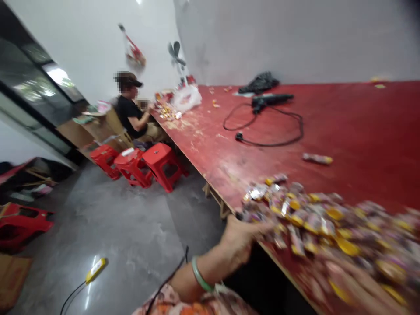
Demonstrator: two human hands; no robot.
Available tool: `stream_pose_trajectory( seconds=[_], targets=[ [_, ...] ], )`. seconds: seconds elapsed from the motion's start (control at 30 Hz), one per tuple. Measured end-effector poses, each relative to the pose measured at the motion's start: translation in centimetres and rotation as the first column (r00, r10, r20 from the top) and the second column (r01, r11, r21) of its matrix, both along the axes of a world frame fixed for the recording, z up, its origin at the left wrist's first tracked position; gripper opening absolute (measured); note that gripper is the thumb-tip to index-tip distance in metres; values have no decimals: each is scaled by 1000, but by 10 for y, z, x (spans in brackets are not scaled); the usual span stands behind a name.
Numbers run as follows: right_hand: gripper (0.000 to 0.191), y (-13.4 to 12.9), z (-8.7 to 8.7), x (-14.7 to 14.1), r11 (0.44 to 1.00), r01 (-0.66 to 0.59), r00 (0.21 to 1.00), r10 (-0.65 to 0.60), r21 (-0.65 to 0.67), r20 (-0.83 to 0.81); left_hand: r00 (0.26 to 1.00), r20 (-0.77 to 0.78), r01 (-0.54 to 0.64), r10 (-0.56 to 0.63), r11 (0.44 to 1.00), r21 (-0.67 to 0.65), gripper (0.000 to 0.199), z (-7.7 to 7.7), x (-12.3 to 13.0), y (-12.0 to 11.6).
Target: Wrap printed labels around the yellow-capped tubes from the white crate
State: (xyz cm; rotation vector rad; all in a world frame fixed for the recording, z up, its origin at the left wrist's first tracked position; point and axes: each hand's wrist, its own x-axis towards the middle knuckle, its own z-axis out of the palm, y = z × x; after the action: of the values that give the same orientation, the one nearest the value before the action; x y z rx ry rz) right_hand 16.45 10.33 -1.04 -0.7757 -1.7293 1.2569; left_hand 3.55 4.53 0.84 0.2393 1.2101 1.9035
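A large heap of small shiny candy packets [315, 223], in purple, silver and yellow wrappers, lies on the near end of a red-painted wooden table [361, 127]. My left hand [241, 238], with a pale green bangle at the wrist, presses against the heap's left side at the table edge. My right hand [357, 280] is a motion blur over the heap's lower right, its fingers spread among the packets. Whatever it holds is hidden by the blur. One loose packet [317, 158] lies apart, beyond the heap.
A black corded power tool [271, 100] and a black bag [259, 83] lie far along the table. At its far end a seated co-worker [131, 109] handles packets beside a translucent bag [186, 99]. Red plastic stools [162, 165] stand on the grey floor below the table edge.
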Motion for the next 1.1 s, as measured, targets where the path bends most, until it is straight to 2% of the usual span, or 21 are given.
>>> stream_pose_trajectory(
  seconds=[0.07, 0.13, 0.2, 0.33, 0.47, 0.6, 0.77, 0.97, 1.1],
  targets=[
    [21, -12, -3, 13, 999, 1, 998, -3, 37, 55, 993, 74, -92, 97, 993, -67, 44, 4, -8, -1],
    [20, -22, -1, 18, 988, -38, 996, 25, 151, 91, 985, 152, -65, 80, 993, -102, 46, 6, -16, 1],
    [26, -28, 3, 15, 947, -65, 992, 26, 315, 124, 978, 207, -6, 29, 994, -109, 45, 5, -20, 3],
    [40, -29, 5, 4, 798, 2, 984, -110, 602, 143, 960, 269, 91, -75, 995, -50, 46, 1, -16, 4],
    [48, -29, 3, 5, 633, 36, 957, -244, 773, 156, 950, 293, 110, -106, 994, 1, 51, -1, -9, 4],
    [51, -32, 2, 10, 544, 55, 923, -347, 837, 165, 934, 341, 112, -105, 994, -1, 47, -2, -3, 5],
    [52, -36, 1, 14, 520, 67, 917, -369, 852, 153, 909, 393, 137, -138, 990, 32, 44, -2, 5, 5],
    [51, -37, 0, 16, 439, 80, 882, -449, 895, 141, 916, 379, 139, -131, 990, 8, 45, 0, 10, 3],
    [56, -41, -1, 14, 441, 137, 897, -435, 887, 78, 934, 335, 135, -128, 991, 1, 38, -2, 14, -1]
  ],
)
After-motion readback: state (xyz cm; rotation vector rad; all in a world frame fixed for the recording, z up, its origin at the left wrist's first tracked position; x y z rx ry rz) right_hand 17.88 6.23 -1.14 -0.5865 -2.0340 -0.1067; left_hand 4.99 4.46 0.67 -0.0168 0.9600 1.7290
